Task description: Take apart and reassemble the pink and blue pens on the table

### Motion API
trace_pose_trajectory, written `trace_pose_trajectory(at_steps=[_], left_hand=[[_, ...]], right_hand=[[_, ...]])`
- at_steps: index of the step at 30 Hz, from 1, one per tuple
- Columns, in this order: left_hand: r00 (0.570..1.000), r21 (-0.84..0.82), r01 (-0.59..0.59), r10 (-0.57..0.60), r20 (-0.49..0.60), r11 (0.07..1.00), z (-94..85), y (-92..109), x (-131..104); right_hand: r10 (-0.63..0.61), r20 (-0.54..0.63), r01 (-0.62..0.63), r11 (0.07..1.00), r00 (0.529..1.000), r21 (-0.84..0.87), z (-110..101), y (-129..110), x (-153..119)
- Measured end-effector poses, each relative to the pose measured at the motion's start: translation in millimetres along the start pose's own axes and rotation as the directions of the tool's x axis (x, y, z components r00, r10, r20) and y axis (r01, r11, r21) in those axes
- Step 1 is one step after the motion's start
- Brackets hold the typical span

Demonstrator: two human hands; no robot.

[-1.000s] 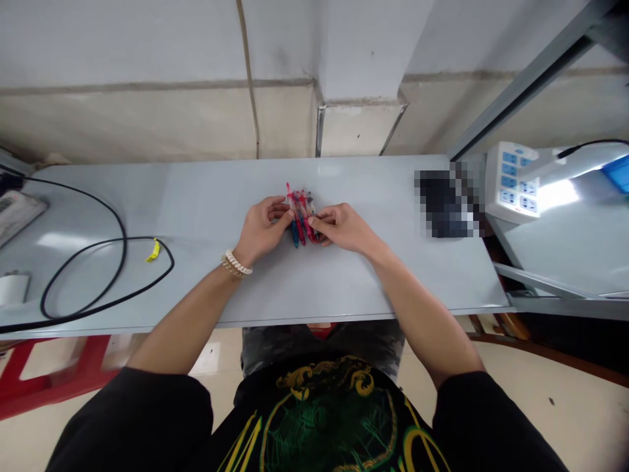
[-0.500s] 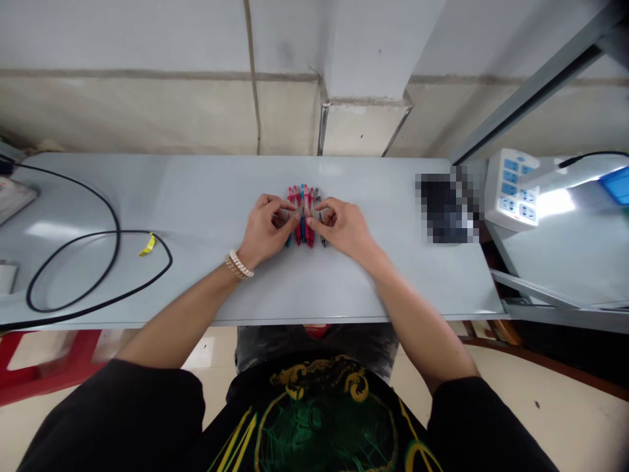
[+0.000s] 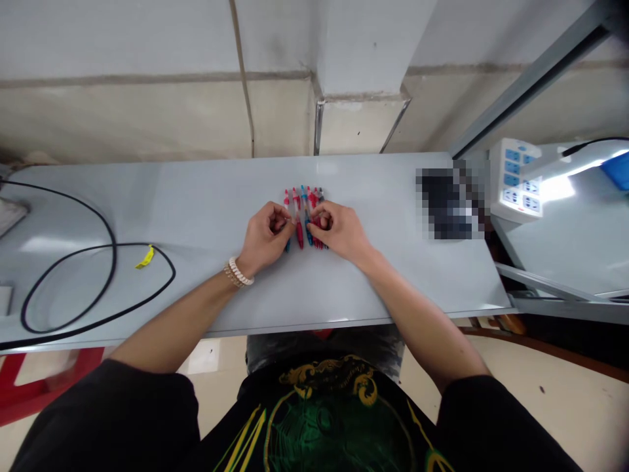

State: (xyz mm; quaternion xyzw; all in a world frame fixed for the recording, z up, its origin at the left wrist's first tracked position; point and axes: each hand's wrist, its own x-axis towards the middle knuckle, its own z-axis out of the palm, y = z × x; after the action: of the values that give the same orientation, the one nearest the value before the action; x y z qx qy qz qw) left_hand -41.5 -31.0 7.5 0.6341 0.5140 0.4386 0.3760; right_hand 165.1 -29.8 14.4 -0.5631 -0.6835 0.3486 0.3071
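Observation:
Several clear-barrelled pens lie side by side on the grey table, pointing away from me. My left hand [image 3: 269,236] has its thumb and forefinger closed at a red pen [image 3: 299,235], partly covering another pen on the far left. From the other side my right hand [image 3: 341,229] reaches in, thumb against a blue pen [image 3: 309,236] and fingers curled over more red and dark pens. A narrow gap separates the red pen from the blue one. The right fingers partly hide the pens beneath them.
A black cable [image 3: 116,246] with a yellow tag [image 3: 145,257] loops across the table's left side. To the right lies a dark pixelated object [image 3: 445,206]. Beyond it, a white power strip [image 3: 515,180] stands by a metal frame [image 3: 535,62].
The pens have spread and shifted, with a gap now between the red and blue ones. Those on the right are bunched under my right hand. The view has tilted slightly.

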Motion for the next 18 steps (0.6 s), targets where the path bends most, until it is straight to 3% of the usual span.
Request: trace_pose_trajectory(at_steps=[5,11,18], left_hand=[[0.999,-0.007,0.004,-0.004,-0.043,1.000,-0.8,-2.9,-1.0],[0.990,0.220,-0.093,0.114,-0.085,0.971,-5.3,-10.0,0.7],[0.980,0.347,-0.143,0.182,-0.082,0.927,-9.0,-17.4,2.2]], right_hand=[[0.009,-0.004,-0.009,0.999,1.000,0.032,-0.4,5.6,1.5],[-0.052,-0.060,0.055,0.998,0.997,0.035,4.1,5.3,-1.3],[-0.022,-0.291,0.093,0.968,0.956,0.233,2.7,6.2,-3.4]])
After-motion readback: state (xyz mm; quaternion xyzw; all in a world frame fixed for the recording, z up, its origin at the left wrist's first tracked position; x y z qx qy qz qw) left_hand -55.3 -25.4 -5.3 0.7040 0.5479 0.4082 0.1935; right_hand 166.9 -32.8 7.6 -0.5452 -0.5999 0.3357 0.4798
